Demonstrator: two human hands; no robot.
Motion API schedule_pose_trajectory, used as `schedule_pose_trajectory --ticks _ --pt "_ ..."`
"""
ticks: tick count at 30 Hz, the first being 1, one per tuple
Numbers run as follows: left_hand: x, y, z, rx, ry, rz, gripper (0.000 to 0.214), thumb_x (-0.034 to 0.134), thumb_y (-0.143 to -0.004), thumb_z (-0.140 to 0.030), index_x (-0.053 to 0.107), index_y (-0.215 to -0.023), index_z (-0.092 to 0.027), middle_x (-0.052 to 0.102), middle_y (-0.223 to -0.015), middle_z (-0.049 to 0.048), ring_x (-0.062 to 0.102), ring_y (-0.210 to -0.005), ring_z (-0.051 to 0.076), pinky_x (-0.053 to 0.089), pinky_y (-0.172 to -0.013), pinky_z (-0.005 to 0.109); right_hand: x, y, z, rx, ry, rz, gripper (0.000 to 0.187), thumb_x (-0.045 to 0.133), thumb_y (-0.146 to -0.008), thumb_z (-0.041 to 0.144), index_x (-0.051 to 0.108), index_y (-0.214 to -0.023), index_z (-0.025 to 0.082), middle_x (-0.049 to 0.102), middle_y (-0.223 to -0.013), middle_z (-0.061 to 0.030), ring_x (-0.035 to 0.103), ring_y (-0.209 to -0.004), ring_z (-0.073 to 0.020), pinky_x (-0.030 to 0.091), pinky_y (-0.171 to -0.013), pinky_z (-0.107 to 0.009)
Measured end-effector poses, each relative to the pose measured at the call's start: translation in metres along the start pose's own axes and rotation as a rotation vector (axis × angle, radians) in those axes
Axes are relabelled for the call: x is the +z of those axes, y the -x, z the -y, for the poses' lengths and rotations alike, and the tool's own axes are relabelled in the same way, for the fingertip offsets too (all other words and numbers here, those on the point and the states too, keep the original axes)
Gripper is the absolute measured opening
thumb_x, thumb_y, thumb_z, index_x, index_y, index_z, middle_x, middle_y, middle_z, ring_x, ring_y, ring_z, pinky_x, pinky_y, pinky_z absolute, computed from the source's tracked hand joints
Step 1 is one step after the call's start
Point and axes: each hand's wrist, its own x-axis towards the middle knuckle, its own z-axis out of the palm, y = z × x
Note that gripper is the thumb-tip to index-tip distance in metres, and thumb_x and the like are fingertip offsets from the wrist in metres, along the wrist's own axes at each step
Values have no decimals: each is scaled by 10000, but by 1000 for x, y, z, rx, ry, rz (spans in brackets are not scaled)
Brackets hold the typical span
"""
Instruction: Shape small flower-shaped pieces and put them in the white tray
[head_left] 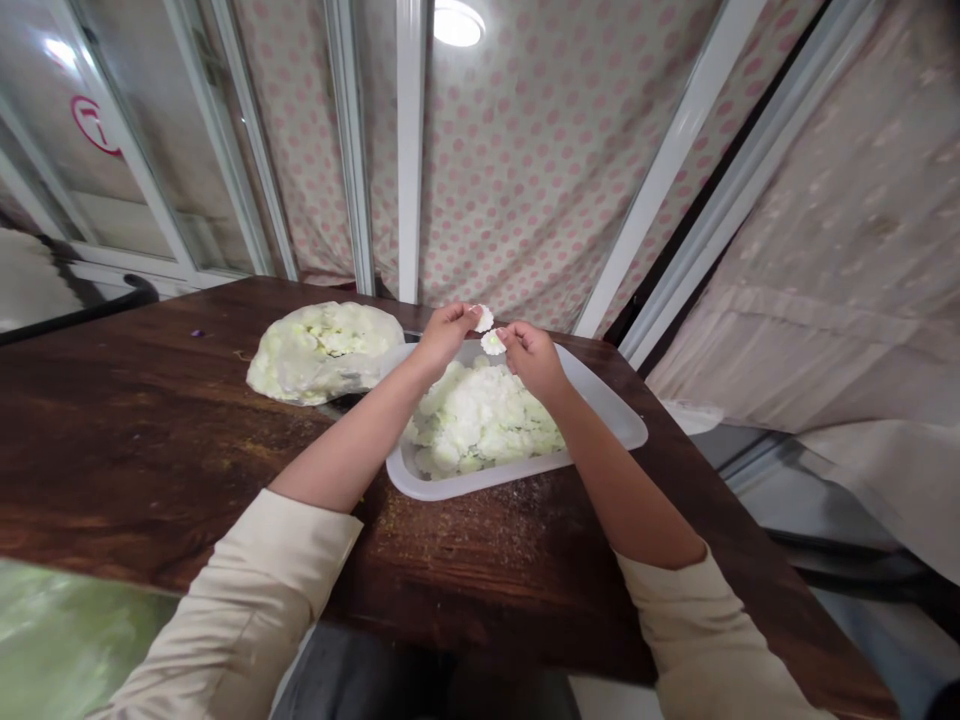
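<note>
My left hand (pixel 444 333) pinches a small white flower (pixel 484 317) above a white plastic tray (pixel 607 405). Just to its right, my right hand (pixel 531 356) pinches a second small white flower (pixel 492 343). Both hands hover over the far end of the tray, which is heaped with white and pale green flowers (pixel 480 415). The two flowers almost touch each other. Cream sleeves cover my upper arms.
A clear plastic bag (pixel 324 352) full of the same flowers lies on the dark wooden table (pixel 150 440) left of the tray. Dotted cloth and white window frames stand behind the table. The table's right edge drops to a grey floor.
</note>
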Motion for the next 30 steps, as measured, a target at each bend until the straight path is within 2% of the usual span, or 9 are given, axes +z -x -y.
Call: schedule_pose_trajectory --ticks 3,6,9,12,15,18,22,26,30 --pt "0 -1 1 27 -17 3 262 523 -786 -321 447 -588 -168 415 -533 -38 366 -503 71 319 -534 219 0 -1 2 87 -23 -65 319 514 -819 422 426 -618 191 426 -496 38 406 -435 -82 313 -416 -212" --pt "0 -3 5 49 -94 2 323 475 -812 -368 390 -567 -175 342 -509 -41 315 -482 73 271 -502 226 0 -3 6 266 -222 -108 318 582 -781 359 395 -591 185 534 -624 -3 542 -519 -106 410 -429 -216" --pt "-1 -3 6 61 -174 -3 384 471 -813 -411 337 -537 -180 292 -490 -44 268 -469 71 231 -490 237 -1 -4 10 445 -487 -68 267 588 -782 262 394 -621 174 608 -779 -46 614 -609 -124 500 -510 -244" --pt "-1 -1 5 60 -224 23 421 478 -807 -437 313 -515 -182 266 -480 -44 237 -466 70 193 -482 248 -4 -3 13 536 -648 -27 176 554 -793 185 429 -670 163 633 -809 -70 633 -674 -128 512 -563 -230" --pt "-1 1 4 56 -264 57 440 484 -803 -459 322 -504 -179 255 -469 -46 223 -458 69 168 -477 252 -7 -2 13 545 -725 -6 139 530 -788 154 449 -675 158 624 -813 -67 624 -728 -120 496 -581 -200" --pt "-1 2 6 52 -269 103 430 465 -820 -462 381 -515 -170 313 -466 -43 269 -452 68 199 -476 242 -11 -2 11 572 -770 58 119 511 -762 118 450 -667 155 599 -806 -57 600 -726 -102 466 -567 -181" --pt "0 0 11 12 -216 242 353 468 -831 -412 476 -586 -158 430 -495 -29 363 -461 73 278 -485 221 -16 -3 10 703 -761 185 18 487 -770 162 504 -770 157 584 -791 -59 535 -617 -88 334 -408 -170" --pt "1 0 10 -3 -210 324 239 516 -803 -323 519 -633 -155 479 -513 -26 394 -457 72 299 -481 211 -17 -2 14 691 -709 370 154 484 -822 320 536 -846 178 576 -772 -49 458 -525 -79 209 -348 -181" --pt "-1 2 6 38 -314 280 325 492 -810 -351 504 -554 -150 439 -461 -33 353 -425 65 269 -462 213 -15 1 20 649 -625 351 320 490 -814 504 541 -810 188 545 -707 -37 434 -494 -82 213 -356 -194"
